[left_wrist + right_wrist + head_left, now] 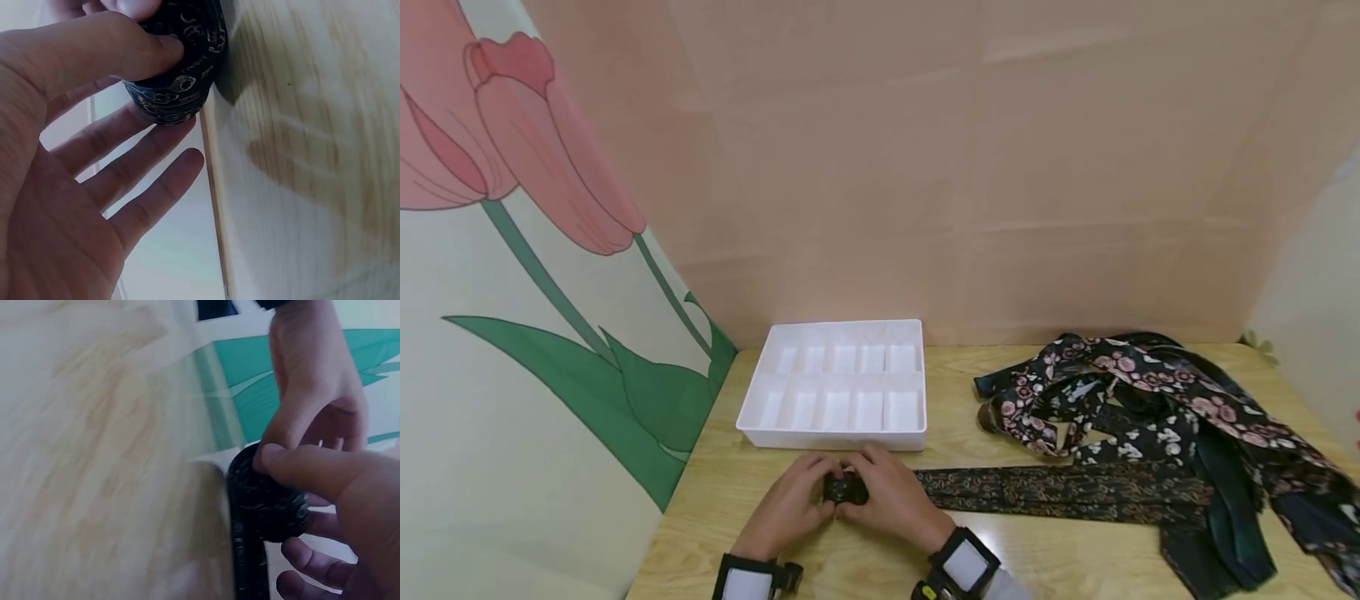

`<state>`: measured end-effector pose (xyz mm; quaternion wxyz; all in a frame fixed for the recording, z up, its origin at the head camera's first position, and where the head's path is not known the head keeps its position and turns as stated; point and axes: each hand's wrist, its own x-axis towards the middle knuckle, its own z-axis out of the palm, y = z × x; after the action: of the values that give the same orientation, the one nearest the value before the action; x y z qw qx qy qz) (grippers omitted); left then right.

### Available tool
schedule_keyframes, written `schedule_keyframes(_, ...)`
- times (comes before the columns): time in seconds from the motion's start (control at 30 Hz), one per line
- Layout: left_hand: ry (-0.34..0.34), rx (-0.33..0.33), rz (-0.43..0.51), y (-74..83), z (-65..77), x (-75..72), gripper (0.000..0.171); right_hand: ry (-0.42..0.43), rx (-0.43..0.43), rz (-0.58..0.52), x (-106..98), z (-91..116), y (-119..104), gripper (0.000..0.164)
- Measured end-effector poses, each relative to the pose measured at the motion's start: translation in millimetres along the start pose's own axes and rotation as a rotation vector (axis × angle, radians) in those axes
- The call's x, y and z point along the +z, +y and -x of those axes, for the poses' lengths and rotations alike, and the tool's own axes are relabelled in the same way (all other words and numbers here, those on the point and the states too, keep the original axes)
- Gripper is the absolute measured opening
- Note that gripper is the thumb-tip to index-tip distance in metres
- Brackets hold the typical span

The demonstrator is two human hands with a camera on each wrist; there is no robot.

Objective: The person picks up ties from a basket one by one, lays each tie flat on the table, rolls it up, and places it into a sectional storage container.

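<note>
Pinching grips: I see left hand (793, 502) and right hand (892, 502) both holding the patterned fabric roll (847, 490).

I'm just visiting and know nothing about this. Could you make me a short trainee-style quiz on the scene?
1. How many hands hold the rolled end of the patterned necktie?
2. On which side of the white divided tray is the tangled heap of neckties: A) left, B) right?
3. True or false: a necktie lies inside the tray.

Key: 1. Two, the left hand and right hand. 2. B. 3. False; its compartments are empty.
</note>
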<state>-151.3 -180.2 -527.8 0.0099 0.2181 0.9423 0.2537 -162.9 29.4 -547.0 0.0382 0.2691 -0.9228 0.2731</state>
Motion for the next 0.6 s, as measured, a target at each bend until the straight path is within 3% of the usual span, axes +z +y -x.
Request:
schedule_keyframes(0.2, -0.040, 0.003, 0.067, 3.8, -4.3, 4.0, 0.045, 0.007, 0.052, 0.007, -1.7, 3.5, 4.8, 0.040)
schedule_keyframes(0.43, -0.061, 0.046, -0.029, 7.1, -8.2, 0.7, 0.042, 0.017, 0.012, -0.012, -4.6, 9.6, 7.3, 0.044)
schedule_keyframes(0.6, -0.053, 0.031, 0.023, 12.3, -10.4, 1.7, 0.048, 0.024, 0.033, -0.011, -8.2, 9.7, 12.1, 0.039)
